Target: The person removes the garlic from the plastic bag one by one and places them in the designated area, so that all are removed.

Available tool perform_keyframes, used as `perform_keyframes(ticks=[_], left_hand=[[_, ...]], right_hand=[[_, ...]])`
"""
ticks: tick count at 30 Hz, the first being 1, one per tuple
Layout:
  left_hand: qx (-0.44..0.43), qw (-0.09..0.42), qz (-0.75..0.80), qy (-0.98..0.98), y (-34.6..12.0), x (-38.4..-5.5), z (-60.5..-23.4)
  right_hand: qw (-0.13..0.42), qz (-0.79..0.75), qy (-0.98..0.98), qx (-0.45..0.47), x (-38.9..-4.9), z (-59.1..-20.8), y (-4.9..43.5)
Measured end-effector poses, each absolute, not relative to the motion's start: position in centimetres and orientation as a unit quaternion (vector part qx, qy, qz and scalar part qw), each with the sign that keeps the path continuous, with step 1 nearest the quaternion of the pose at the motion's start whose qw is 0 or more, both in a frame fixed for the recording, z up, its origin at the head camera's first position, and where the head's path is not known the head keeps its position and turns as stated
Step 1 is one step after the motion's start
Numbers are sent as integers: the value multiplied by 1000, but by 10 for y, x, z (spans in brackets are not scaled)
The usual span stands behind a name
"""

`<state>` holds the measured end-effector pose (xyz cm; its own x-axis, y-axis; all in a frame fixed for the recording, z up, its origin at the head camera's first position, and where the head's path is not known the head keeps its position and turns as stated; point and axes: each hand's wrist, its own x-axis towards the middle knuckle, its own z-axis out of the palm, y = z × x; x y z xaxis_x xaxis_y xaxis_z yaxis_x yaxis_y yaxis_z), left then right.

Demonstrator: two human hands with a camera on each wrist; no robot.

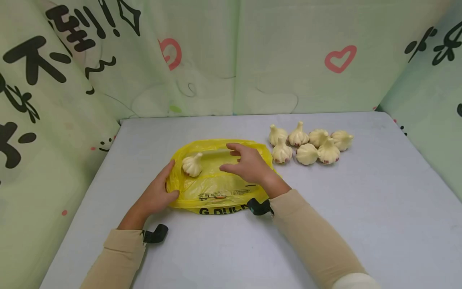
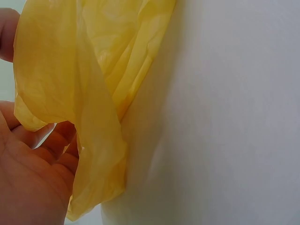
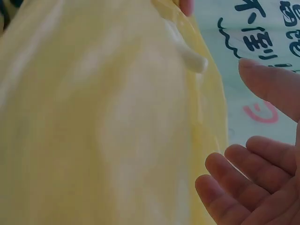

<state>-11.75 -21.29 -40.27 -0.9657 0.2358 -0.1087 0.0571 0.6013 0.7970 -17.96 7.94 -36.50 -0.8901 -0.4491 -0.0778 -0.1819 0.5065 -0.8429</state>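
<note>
A yellow plastic bag (image 1: 216,180) lies on the table with its mouth spread wide, black print along its near side. Inside it, toward the left, sits one garlic bulb (image 1: 192,165); its pale stem (image 3: 194,61) shows in the right wrist view. My left hand (image 1: 157,194) holds the bag's left edge, and in the left wrist view its fingers pass partly behind the yellow film (image 2: 51,61). Above the bag's opening, my right hand (image 1: 249,162) hovers with thumb and fingers spread apart and nothing between them.
Several garlic bulbs (image 1: 306,154) are grouped on the white table (image 1: 361,208), just right of the bag. A pale green printed curtain (image 1: 288,60) hangs behind the table and along both sides. A dark wrist mount (image 1: 156,234) sticks out from the left sleeve.
</note>
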Motion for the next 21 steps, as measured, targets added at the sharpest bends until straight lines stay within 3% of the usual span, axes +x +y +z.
perform_keyframes(ticks=[21], left_hand=[[93,100,448,884,-211,-119,-404]], right_hand=[[178,-426,860,-216,-186,-385,17]])
